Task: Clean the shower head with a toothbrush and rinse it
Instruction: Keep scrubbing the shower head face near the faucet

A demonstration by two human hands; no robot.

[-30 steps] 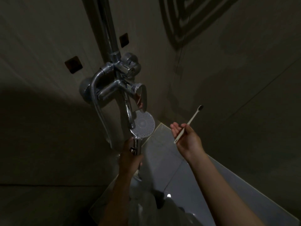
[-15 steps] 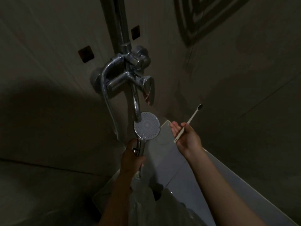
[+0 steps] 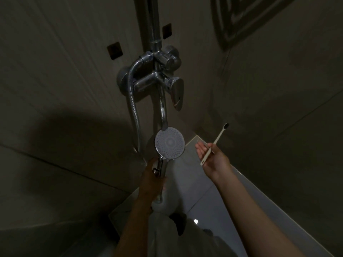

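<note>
A round chrome shower head (image 3: 169, 142) with a pale dotted face points up toward me, just under the tap spout. My left hand (image 3: 151, 179) grips its chrome handle from below. To the right, my right hand (image 3: 213, 157) holds a white toothbrush (image 3: 216, 141) by the lower handle, its dark bristle end raised up and to the right. The brush is apart from the shower head, about a hand's width to its right.
A chrome mixer tap (image 3: 161, 78) with a lever (image 3: 177, 93) hangs on the wall above, with a riser pipe (image 3: 155, 25) and a ribbed hose (image 3: 134, 115) looping down on the left. Dim tiled walls stand on both sides, a pale floor (image 3: 200, 197) below.
The view has tilted, so the tap sits lower in frame. The shower head's face has turned more fully toward me. The toothbrush stays about where it was.
</note>
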